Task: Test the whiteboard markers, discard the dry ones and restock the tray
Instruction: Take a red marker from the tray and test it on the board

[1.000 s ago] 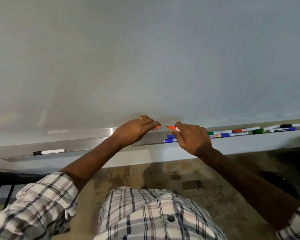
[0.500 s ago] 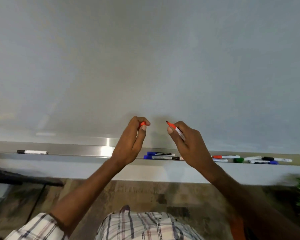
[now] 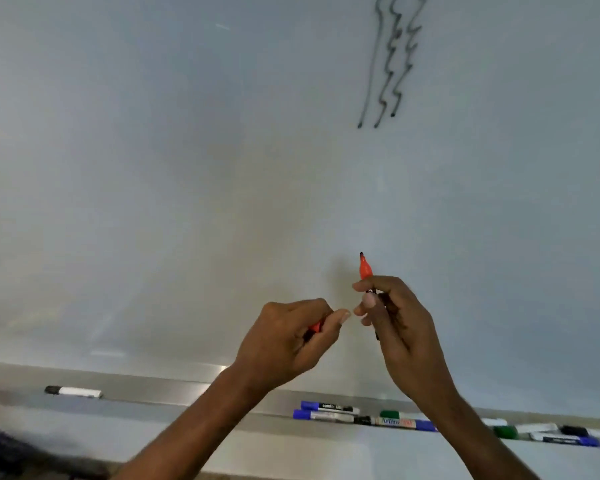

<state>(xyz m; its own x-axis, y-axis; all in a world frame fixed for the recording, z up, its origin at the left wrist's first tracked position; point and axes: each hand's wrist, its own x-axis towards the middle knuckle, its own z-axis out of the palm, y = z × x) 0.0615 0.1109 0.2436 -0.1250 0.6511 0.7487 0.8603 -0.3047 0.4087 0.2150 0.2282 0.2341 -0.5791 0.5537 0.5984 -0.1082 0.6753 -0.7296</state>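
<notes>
Right hand (image 3: 400, 327) pinches uncapped red marker (image 3: 365, 268), axis upright, tip just off the whiteboard (image 3: 187, 168); left hand (image 3: 288, 337) curls round the cap (image 3: 315, 327).

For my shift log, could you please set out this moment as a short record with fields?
right hand: holds the uncapped red marker, tip pointing up in front of the whiteboard
left hand: grips the red cap
whiteboard: black squiggles at upper right; no red stroke visible
tray: one black-capped marker alone at left; blue markers and other colours grouped further right
</notes>
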